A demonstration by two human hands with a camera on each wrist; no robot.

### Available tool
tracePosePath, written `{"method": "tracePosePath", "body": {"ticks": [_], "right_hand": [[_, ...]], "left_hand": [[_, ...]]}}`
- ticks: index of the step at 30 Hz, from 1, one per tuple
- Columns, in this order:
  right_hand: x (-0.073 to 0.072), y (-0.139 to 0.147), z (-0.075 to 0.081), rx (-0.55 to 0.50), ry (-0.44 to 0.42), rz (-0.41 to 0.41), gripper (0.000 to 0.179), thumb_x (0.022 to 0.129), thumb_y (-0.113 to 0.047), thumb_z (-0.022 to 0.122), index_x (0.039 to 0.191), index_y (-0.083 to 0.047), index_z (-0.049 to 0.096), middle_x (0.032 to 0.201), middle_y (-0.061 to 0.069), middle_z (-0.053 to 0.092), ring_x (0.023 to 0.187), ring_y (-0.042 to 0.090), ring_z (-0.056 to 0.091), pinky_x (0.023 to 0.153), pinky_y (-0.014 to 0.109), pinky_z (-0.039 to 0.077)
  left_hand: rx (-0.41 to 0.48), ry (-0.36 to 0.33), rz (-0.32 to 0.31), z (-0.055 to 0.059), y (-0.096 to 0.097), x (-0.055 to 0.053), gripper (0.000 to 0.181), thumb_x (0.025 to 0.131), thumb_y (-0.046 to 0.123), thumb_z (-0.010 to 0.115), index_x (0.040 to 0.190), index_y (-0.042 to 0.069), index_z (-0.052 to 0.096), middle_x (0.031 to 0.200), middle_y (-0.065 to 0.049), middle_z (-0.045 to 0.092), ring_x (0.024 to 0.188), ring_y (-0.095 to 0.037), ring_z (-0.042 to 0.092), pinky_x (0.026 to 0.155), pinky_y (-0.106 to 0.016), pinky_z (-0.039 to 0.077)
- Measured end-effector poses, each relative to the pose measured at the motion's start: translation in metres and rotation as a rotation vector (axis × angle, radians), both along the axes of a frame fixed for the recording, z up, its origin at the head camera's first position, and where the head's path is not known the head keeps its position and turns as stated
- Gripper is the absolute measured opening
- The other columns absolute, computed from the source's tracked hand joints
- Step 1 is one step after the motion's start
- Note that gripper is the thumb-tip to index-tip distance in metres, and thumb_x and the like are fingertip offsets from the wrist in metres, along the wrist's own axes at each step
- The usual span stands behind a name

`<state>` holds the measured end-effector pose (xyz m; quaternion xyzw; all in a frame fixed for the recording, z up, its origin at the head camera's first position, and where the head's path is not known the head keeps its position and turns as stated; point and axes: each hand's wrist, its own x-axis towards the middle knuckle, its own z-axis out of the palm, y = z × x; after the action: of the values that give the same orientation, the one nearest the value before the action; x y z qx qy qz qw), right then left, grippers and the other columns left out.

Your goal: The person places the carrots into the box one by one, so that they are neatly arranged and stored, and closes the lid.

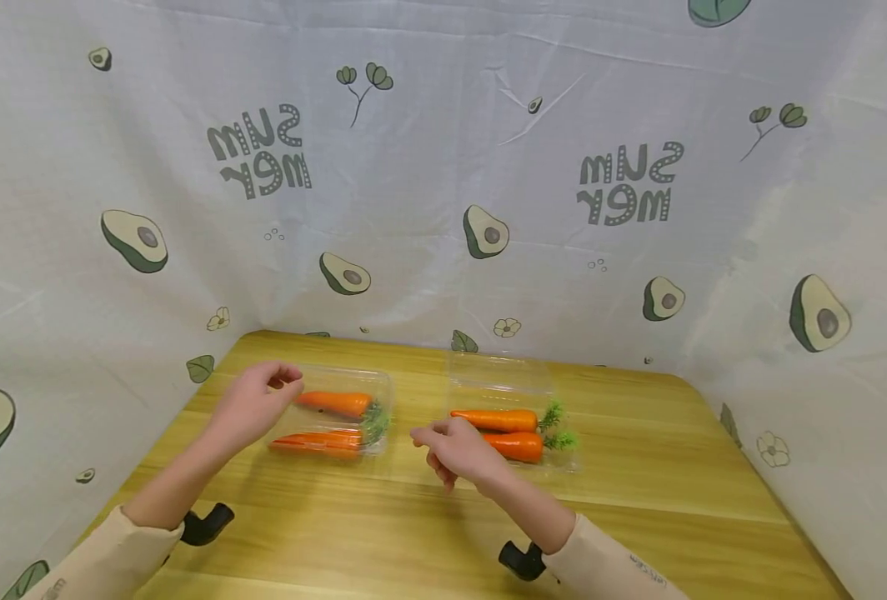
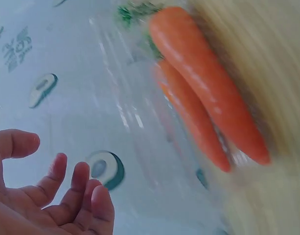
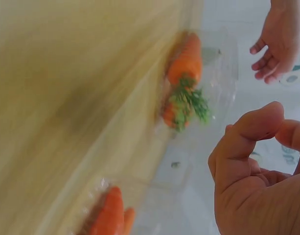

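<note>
My left hand [image 1: 258, 404] hovers over the left end of a clear plastic box [image 1: 387, 392], fingers loosely bent and holding nothing. Inside that box lie two orange carrots [image 1: 346, 403] with green tops, seen hazily through the clear plastic, so its lid appears closed. My right hand [image 1: 462, 450] is held above the left end of a second clear box [image 1: 571, 467], with its lid [image 1: 499, 371] standing up at the back. Two carrots [image 1: 514, 419] lie in it, their leafy tops to the right. In the right wrist view, thumb and forefinger [image 3: 260, 120] come together with nothing visible between them.
Both boxes stand on a wood-grain table [image 1: 638, 500]. A white curtain [image 1: 413, 167] printed with avocados hangs behind and at both sides. Black curved pieces [image 1: 207, 525] stick out at both cuffs.
</note>
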<state>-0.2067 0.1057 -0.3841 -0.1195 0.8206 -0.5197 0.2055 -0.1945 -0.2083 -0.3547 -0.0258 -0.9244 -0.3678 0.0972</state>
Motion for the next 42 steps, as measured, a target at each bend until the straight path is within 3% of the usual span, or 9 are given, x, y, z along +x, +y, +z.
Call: {"method": "tracePosePath", "body": {"ticks": [8, 20, 31, 38, 42], "right_hand": [[-0.010, 0.026, 0.018, -0.016, 0.011, -0.008, 0.036, 0.101, -0.035, 0.059, 0.108, -0.001, 0.065, 0.058, 0.001, 0.044, 0.046, 0.015, 0.039, 0.049, 0.029, 0.044], [-0.031, 0.060, 0.032, 0.004, 0.000, -0.124, 0.036, 0.103, -0.032, 0.057, 0.126, -0.004, 0.061, 0.061, 0.001, 0.044, 0.050, 0.016, 0.039, 0.053, 0.030, 0.041], [-0.048, 0.082, 0.038, 0.036, 0.056, -0.185, 0.037, 0.102, -0.031, 0.057, 0.123, -0.001, 0.059, 0.063, 0.002, 0.045, 0.053, 0.016, 0.037, 0.054, 0.030, 0.042], [-0.063, 0.099, 0.040, 0.058, 0.092, -0.174, 0.040, 0.103, -0.030, 0.055, 0.127, 0.002, 0.057, 0.064, 0.002, 0.046, 0.051, 0.014, 0.036, 0.051, 0.030, 0.038], [-0.072, 0.111, 0.039, 0.091, 0.110, -0.183, 0.042, 0.103, -0.031, 0.055, 0.129, 0.003, 0.058, 0.063, 0.002, 0.045, 0.050, 0.014, 0.036, 0.051, 0.030, 0.040]], "left_hand": [[0.045, -0.062, -0.089, 0.017, 0.045, -0.012, 0.031, 0.099, 0.033, 0.060, 0.123, 0.013, 0.065, 0.120, -0.007, 0.064, 0.112, -0.028, 0.057, 0.089, -0.045, 0.050], [0.212, -0.142, -0.195, 0.032, 0.111, -0.032, 0.035, 0.099, 0.028, 0.062, 0.131, 0.015, 0.060, 0.130, -0.008, 0.060, 0.116, -0.028, 0.057, 0.092, -0.044, 0.050], [0.429, -0.264, -0.244, 0.027, 0.154, -0.060, 0.042, 0.100, 0.026, 0.060, 0.140, 0.015, 0.053, 0.142, -0.010, 0.054, 0.119, -0.032, 0.057, 0.086, -0.041, 0.052], [0.497, -0.326, -0.240, 0.024, 0.174, -0.079, 0.048, 0.100, 0.025, 0.060, 0.144, 0.011, 0.050, 0.145, -0.014, 0.052, 0.123, -0.033, 0.055, 0.078, -0.035, 0.053], [0.508, -0.356, -0.242, 0.021, 0.183, -0.091, 0.051, 0.099, 0.027, 0.061, 0.145, 0.010, 0.049, 0.144, -0.014, 0.053, 0.125, -0.035, 0.055, 0.082, -0.039, 0.053]]}}
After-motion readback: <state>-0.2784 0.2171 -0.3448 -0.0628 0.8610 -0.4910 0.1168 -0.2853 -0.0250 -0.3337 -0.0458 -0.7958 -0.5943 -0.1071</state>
